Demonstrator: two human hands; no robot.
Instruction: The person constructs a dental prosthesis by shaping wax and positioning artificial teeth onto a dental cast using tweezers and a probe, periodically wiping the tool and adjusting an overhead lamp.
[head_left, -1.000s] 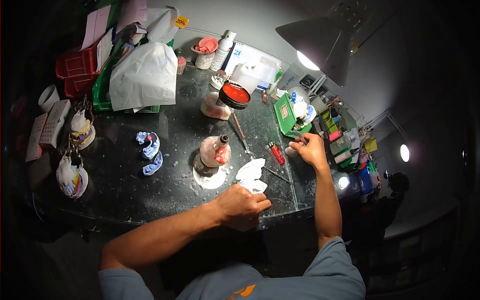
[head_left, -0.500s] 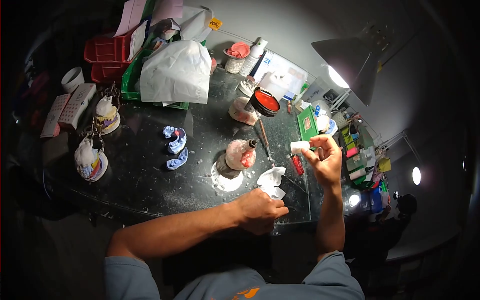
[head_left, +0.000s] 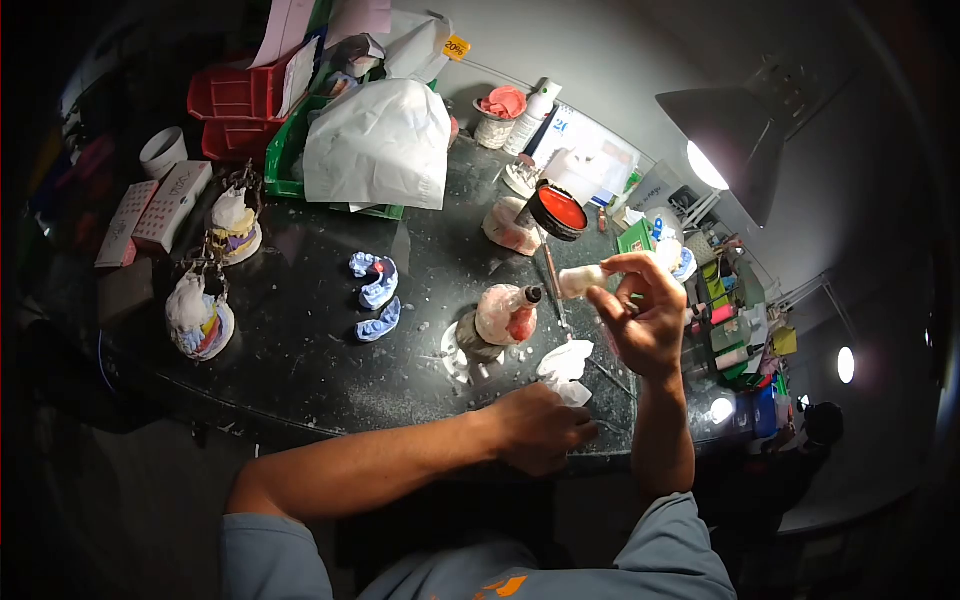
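Observation:
Pinched in the fingertips of my right hand (head_left: 645, 310) is a small white cylindrical, cap-like piece (head_left: 580, 281), held above the bench. Just left of it stands a round, pink-stained lamp-like vessel (head_left: 503, 316) with a dark, narrow top. The piece and the vessel are apart. Closed into a fist, my left hand (head_left: 545, 430) is low at the bench's front edge; its fingertips are turned away, so what it holds, if anything, is hidden. Crumpled white tissue (head_left: 566, 362) lies right against that fist. A brush-like tool (head_left: 553, 285) with a long handle lies behind the vessel.
Blue dental moulds (head_left: 376, 285) lie mid-bench, with plaster models on articulators (head_left: 200, 315) at the left. A tin of red wax (head_left: 560, 210) sits behind. Green bins (head_left: 290, 150) with a white bag stand at the back left; a lamp (head_left: 715, 140) hangs at the right.
My right hand has moved left with the white piece, closer to the round vessel, and now covers the red lighter-like object. My left fist stays by the tissue. The whole view has shifted slightly.

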